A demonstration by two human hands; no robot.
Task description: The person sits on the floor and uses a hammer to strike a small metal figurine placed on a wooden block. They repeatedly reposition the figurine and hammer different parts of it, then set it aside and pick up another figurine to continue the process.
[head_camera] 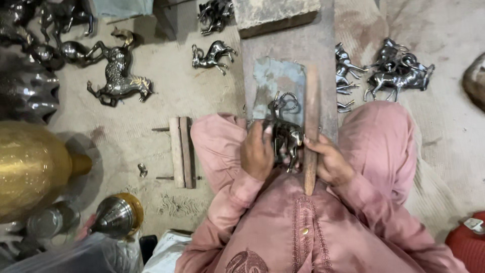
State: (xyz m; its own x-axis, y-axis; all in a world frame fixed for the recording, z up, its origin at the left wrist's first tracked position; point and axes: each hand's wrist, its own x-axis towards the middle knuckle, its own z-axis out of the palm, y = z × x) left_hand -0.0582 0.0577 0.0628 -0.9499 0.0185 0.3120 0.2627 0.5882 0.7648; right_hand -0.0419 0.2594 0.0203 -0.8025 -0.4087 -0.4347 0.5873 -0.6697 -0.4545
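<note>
We see two hands, the left hand point(257, 151) and the right hand point(329, 161). Between them is one dark metal deer point(284, 132) and one long wooden stick point(311, 126).

On the floor we count one big shiny deer point(120, 75) and one small shiny deer point(212, 54). To the right is a pile of small deer point(396, 71), too tangled for us to count. More lie at the top left, too dark to count.

We see one big gold vase point(30, 169), one shiny cone point(117, 216), one wooden clamp point(181, 151) and one red thing point(469, 242).
</note>
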